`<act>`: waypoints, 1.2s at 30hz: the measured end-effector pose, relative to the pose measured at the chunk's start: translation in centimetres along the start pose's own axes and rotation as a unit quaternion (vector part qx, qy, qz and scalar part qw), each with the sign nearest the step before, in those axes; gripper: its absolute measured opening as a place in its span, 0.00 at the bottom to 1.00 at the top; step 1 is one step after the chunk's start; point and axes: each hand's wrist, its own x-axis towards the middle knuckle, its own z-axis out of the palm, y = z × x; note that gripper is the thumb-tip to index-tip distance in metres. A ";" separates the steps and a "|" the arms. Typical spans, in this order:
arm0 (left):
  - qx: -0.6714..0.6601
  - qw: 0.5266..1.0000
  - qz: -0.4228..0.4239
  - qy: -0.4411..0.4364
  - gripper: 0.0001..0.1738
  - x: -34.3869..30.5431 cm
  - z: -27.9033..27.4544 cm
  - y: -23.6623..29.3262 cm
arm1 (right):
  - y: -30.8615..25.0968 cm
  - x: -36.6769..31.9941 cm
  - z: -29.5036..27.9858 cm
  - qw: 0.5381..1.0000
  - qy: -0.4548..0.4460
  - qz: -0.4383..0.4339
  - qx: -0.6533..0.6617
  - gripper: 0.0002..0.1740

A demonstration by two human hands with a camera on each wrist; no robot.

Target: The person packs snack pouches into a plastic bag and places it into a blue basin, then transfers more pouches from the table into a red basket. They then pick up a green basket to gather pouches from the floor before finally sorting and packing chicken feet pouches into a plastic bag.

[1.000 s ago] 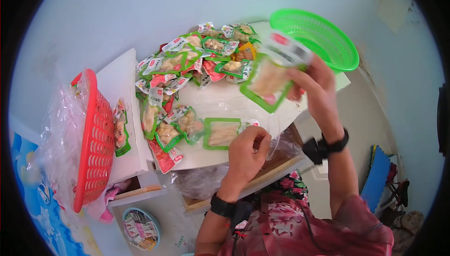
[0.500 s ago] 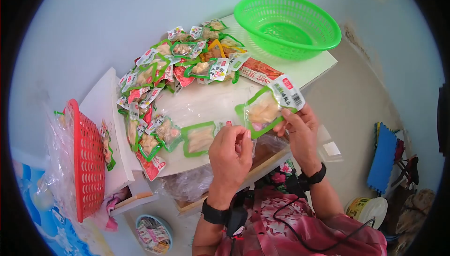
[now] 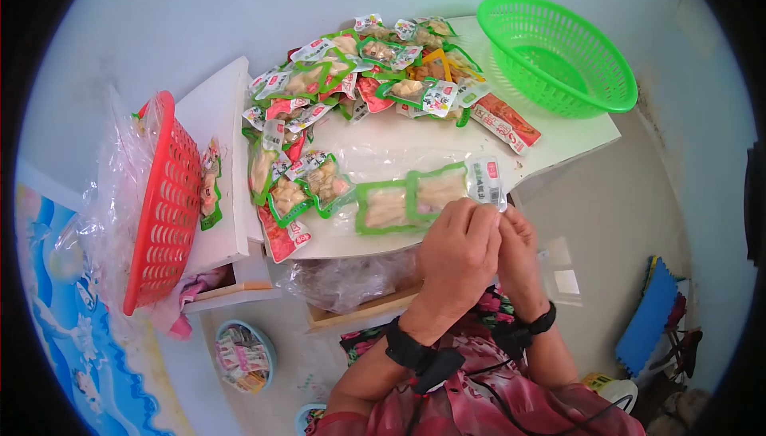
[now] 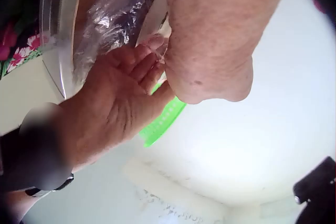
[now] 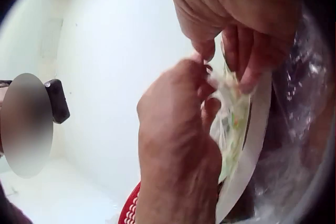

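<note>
A clear plastic bag [image 3: 447,155] lies flat on the white table, and two green-edged food packets [image 3: 387,207] lie side by side within its outline. The right-hand one has a white printed end [image 3: 483,179] that reaches the hands. My left hand [image 3: 459,252] pinches the bag's mouth with curled fingers. Close against it, my right hand [image 3: 523,260] pinches the bag's edge beside that printed end. In the right wrist view, crumpled clear film [image 5: 226,95] shows between the fingertips of both hands. The left forearm covers part of the left wrist view.
A pile of food packets [image 3: 319,77] curves along the table's back and left. A green basket [image 3: 550,53] stands at the back right, near a long red packet [image 3: 506,122]. A red basket [image 3: 163,205] leans at left. Below the table edge, an open drawer holds clear film [image 3: 343,280].
My right hand has brought a food packet from the right down to the bag, where it now lies beside the first one. Both hands have come together at the bag's mouth.
</note>
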 end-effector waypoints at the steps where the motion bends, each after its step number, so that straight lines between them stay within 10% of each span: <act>1: 0.001 1.000 -0.006 -0.001 0.06 -0.1 -0.4 -0.2 | -0.7 0.1 -0.3 0.999 -0.001 0.034 -0.019 0.13; 36: -0.040 0.998 -0.031 -0.034 0.05 -1.4 -2.2 -0.2 | -2.7 1.4 1.4 0.993 -0.046 0.003 -0.106 0.10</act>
